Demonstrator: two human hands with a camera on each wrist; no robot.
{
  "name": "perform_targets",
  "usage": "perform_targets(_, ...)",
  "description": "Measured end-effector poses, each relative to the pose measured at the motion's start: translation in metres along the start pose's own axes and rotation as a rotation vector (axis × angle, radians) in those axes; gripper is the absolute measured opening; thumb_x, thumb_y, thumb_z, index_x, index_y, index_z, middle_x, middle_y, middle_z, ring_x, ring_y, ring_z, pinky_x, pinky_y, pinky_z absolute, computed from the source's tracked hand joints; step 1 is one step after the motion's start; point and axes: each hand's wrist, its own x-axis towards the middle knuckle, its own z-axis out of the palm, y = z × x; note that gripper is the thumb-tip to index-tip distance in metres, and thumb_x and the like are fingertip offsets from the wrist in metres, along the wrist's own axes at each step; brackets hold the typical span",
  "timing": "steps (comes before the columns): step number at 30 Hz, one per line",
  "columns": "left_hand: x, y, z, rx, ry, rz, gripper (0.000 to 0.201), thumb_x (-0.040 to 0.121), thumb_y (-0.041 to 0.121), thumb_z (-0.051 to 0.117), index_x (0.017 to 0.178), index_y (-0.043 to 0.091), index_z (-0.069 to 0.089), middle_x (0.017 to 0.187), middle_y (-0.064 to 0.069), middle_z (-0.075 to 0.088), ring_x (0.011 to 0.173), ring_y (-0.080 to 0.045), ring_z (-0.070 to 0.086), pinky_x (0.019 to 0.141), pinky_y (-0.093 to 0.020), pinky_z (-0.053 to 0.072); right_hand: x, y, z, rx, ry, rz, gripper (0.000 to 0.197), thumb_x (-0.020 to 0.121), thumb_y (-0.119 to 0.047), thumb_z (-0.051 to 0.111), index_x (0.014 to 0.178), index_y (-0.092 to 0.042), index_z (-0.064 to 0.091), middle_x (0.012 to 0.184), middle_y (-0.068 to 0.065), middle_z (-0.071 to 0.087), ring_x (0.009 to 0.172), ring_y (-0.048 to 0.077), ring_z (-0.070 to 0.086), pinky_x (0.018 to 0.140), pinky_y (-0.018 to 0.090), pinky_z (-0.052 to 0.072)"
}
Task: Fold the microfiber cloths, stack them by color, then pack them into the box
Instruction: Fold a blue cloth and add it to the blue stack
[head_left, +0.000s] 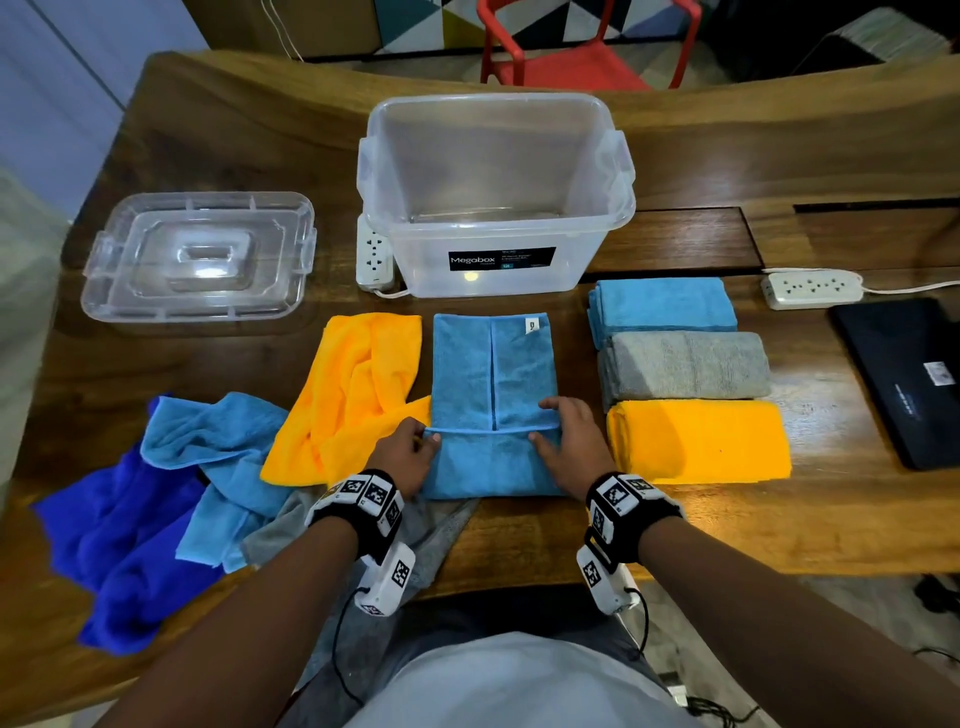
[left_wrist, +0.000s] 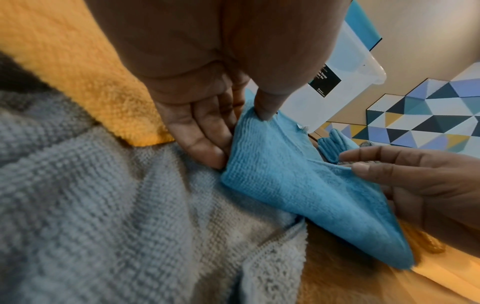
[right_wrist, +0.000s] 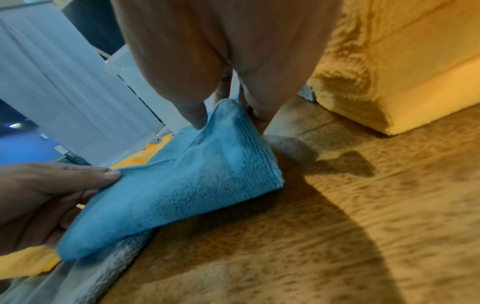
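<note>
A grey cloth (head_left: 441, 525) lies mostly hidden under the light blue cloth (head_left: 493, 395) and the forearms; its far edge cannot be made out. The light blue cloth lies flat on the tabletop (head_left: 727, 530), just in front of the clear box (head_left: 496, 208) — its near flap turned up. The left hand (head_left: 408, 452) pinches that flap's left corner, thumb over fingers; the right hand (head_left: 569, 441) pinches the right corner — each grip closed on the folded edge.
</note>
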Motion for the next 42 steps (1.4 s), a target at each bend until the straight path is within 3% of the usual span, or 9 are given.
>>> perform_targets(6, -0.008, 0.005, -0.011, 0.049, 0.053, 0.124, 0.027, 0.097, 0.038, 0.052, 0.116, 0.02, 0.044, 0.099, -0.003, 0.059, 0.083, -0.022, 0.059, 0.07, -0.037, 0.049, -0.014, -0.007, -0.004, -0.367, -0.073, -0.363, 0.043, 0.085, -0.028, 0.066, 0.127, -0.02, 0.057, 0.143, 0.01, 0.042, 0.134, 0.031, 0.037, 0.111, 0.047, 0.037)
perform_targets(9, -0.016, 0.008, -0.01, 0.381, 0.203, 0.483, 0.024, 0.092, 0.029, 0.054, 0.113, 0.017, 0.055, 0.113, -0.007, 0.053, 0.097, -0.027, 0.054, 0.079, -0.04, 0.048, -0.019, -0.006, 0.004, -0.446, -0.182, -0.517, 0.044, 0.082, -0.021, 0.066, 0.124, -0.015, 0.061, 0.136, 0.013, 0.052, 0.125, 0.033, 0.049, 0.101, 0.051, 0.047)
perform_targets(12, -0.026, 0.014, 0.005, 0.658, 0.129, 0.761, 0.041, 0.091, 0.036, 0.039, 0.121, 0.017, 0.059, 0.13, -0.007, 0.056, 0.117, -0.03, 0.056, 0.089, -0.042, 0.047, -0.024, 0.0, 0.015, -0.534, -0.335, -0.469, 0.064, 0.092, -0.032, 0.056, 0.15, -0.013, 0.036, 0.159, 0.013, 0.029, 0.146, 0.032, 0.027, 0.119, 0.05, 0.028)
perform_targets(17, -0.027, 0.006, 0.027, 0.859, -0.198, 0.541, 0.092, 0.082, 0.068, -0.008, 0.156, 0.014, 0.001, 0.163, -0.003, -0.005, 0.151, -0.021, -0.004, 0.121, -0.039, 0.002, -0.025, 0.015, 0.022, -0.663, -0.479, -0.372, 0.099, 0.078, -0.07, 0.005, 0.158, -0.013, -0.008, 0.165, 0.003, -0.017, 0.149, 0.019, -0.021, 0.124, 0.041, -0.006)
perform_targets(24, -0.017, -0.007, 0.033, 0.926, -0.246, 0.429, 0.095, 0.073, 0.079, -0.014, 0.143, 0.016, -0.031, 0.152, 0.001, -0.034, 0.146, -0.019, -0.023, 0.118, -0.046, -0.01, -0.018, 0.01, 0.02, -0.671, -0.526, -0.342, 0.084, 0.101, -0.043, 0.042, 0.157, -0.015, -0.015, 0.156, -0.002, -0.03, 0.144, 0.015, -0.026, 0.125, 0.042, -0.001)
perform_targets(28, -0.016, 0.0, 0.03, 0.976, -0.218, 0.436, 0.076, 0.098, 0.058, 0.017, 0.152, 0.016, -0.018, 0.159, -0.001, -0.024, 0.149, -0.021, -0.014, 0.117, -0.049, -0.009, -0.012, 0.004, 0.006, -0.662, -0.564, -0.347, 0.085, 0.096, -0.011, 0.048, 0.159, -0.019, -0.01, 0.164, -0.003, -0.019, 0.152, 0.016, -0.015, 0.124, 0.037, -0.001)
perform_targets(35, -0.023, -0.002, 0.009, 1.03, -0.246, 0.524, 0.078, 0.096, 0.031, 0.042, 0.155, 0.018, -0.008, 0.162, -0.003, -0.018, 0.15, -0.023, -0.006, 0.119, -0.049, 0.008, -0.007, 0.0, 0.004, -0.614, -0.483, -0.346, 0.066, 0.098, 0.001, 0.037, 0.158, -0.017, 0.014, 0.168, -0.001, 0.002, 0.154, 0.018, 0.002, 0.123, 0.04, 0.011)
perform_targets(40, -0.022, -0.001, -0.008, 0.657, -0.278, 0.476, 0.049, 0.103, 0.032, 0.036, 0.151, 0.027, 0.026, 0.159, 0.005, 0.023, 0.145, -0.015, 0.025, 0.117, -0.044, 0.013, -0.013, -0.006, -0.001, -0.459, -0.428, -0.264, 0.069, 0.088, 0.002, 0.051, 0.151, -0.016, 0.031, 0.163, 0.003, 0.025, 0.151, 0.022, 0.021, 0.124, 0.037, 0.015)
perform_targets(42, -0.022, 0.0, -0.016, 0.495, -0.292, 0.448, 0.039, 0.103, 0.035, 0.041, 0.141, 0.026, 0.043, 0.138, -0.002, 0.054, 0.126, -0.023, 0.051, 0.106, -0.038, 0.032, -0.017, -0.006, -0.005, -0.391, -0.432, -0.226, 0.064, 0.085, -0.001, 0.051, 0.146, -0.018, 0.039, 0.156, 0.006, 0.04, 0.144, 0.025, 0.035, 0.122, 0.037, 0.023)
